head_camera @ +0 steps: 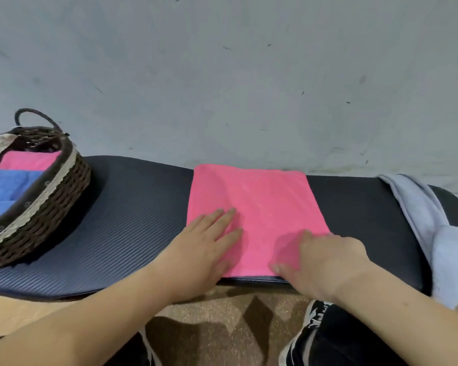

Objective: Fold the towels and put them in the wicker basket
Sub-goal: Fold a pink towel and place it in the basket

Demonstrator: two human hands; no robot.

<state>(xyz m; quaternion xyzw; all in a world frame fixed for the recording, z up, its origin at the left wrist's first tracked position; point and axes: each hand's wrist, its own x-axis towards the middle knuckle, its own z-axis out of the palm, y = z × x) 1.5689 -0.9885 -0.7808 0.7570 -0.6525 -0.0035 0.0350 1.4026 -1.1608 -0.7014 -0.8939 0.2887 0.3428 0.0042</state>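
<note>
No legible text, number, brand or sign is showing anywhere in view. At 5 o'clock, white marks are running across the side of a dark shoe (318, 316), too blurred to tell lettering from pattern. At 9 o'clock, small pale motifs are dotting the cloth trim of the wicker basket (66, 188); these are reading as ornament, not characters.

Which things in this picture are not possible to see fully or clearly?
Wicker basket, head view: the left edge cuts it, so the number of towels inside is unknown.
Grey cloth, head view: the right edge cuts it; towel or not is unclear.
Right hand, head view: its own back hides the fingertips; pressing or pinching the pink towel is unclear.
</note>
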